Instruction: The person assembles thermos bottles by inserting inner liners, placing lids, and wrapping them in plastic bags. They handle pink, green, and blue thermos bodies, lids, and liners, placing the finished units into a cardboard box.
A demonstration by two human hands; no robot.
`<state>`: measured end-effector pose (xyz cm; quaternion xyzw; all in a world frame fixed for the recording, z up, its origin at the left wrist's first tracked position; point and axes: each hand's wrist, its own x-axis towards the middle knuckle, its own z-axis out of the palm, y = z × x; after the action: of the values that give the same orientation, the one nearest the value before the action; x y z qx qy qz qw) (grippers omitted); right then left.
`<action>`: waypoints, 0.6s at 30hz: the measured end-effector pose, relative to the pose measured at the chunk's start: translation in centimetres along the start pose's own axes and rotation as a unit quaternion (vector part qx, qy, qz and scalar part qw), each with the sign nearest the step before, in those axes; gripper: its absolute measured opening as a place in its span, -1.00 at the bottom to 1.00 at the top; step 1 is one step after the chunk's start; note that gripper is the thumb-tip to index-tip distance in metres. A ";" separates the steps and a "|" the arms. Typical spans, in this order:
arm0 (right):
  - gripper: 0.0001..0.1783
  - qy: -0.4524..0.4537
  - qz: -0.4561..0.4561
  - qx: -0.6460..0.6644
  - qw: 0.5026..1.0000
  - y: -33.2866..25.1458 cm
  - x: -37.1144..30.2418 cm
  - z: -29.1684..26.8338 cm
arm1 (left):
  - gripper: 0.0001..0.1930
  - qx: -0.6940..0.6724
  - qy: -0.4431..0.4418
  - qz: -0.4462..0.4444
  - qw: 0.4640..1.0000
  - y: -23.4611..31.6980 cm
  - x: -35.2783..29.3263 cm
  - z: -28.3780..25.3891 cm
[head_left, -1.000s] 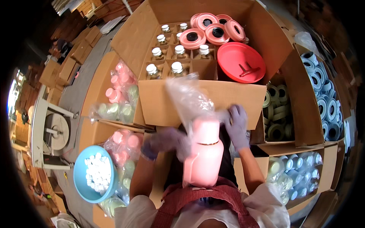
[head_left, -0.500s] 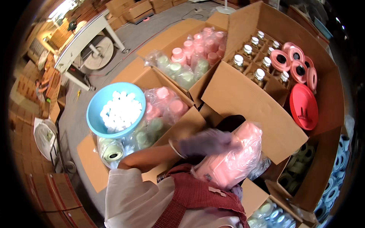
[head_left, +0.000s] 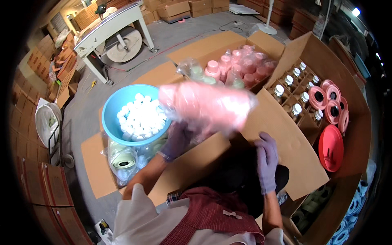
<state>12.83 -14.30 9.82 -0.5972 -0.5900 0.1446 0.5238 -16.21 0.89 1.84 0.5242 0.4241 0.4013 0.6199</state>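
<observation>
My gloved left hand (head_left: 179, 141) grips a clear plastic bag of pink plastic pieces (head_left: 206, 104) from below its left end. The bag is blurred by motion and held over the open carton beside the blue basin (head_left: 109, 128), which is full of small white caps (head_left: 141, 120). Its contents' exact kind is hard to make out. My gloved right hand (head_left: 267, 159) has its fingers stretched out, holding nothing, at the edge of the cardboard flap (head_left: 292, 151) of the large carton. White-capped glass bottles (head_left: 296, 109) stand in that carton's dividers.
Pink ring-shaped parts (head_left: 318, 97) and a red dish (head_left: 330, 149) lie at the large carton's right. Behind, another carton holds bagged pink bottles (head_left: 225, 63) and pale green ones. Light blue rings (head_left: 351, 212) sit at far right. A white-framed table (head_left: 110, 30) stands at the back left.
The pink bag has swung from my lap up and left, toward the basin, in my left hand. My right hand, mostly hidden before, now shows beside the flap. The view has shifted.
</observation>
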 end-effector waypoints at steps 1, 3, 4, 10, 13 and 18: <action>-0.81 -0.038 0.010 0.019 0.999 0.9 1.1 0.9 | -0.81 0.355 0.061 0.118 0.925 -1.2 2.9 -1.5; -0.76 -0.101 -0.007 0.020 0.995 2.7 2.1 2.0 | -0.77 -0.161 0.148 0.125 0.968 -2.4 8.8 -1.9; -0.74 -0.124 -0.034 -0.001 0.992 3.5 1.4 2.1 | -0.77 -0.031 0.232 0.145 0.961 -2.6 11.0 -1.7; -0.67 -0.187 -0.070 -0.102 0.974 7.3 -1.3 1.7 | -0.61 0.480 0.387 0.082 0.783 -13.9 20.1 -6.0; -0.70 -0.199 -0.073 -0.129 0.969 8.3 -0.2 2.5 | -0.54 0.476 0.233 -0.067 0.846 -14.5 21.4 -8.6; -0.74 -0.231 -0.025 -0.172 0.957 7.9 1.3 4.0 | -0.52 0.485 0.252 0.111 0.830 -10.0 20.1 -2.1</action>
<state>14.43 -9.46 2.45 -0.6136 -0.7258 0.1614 0.2660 -11.27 19.16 -10.36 0.6815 0.6449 0.3284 0.1087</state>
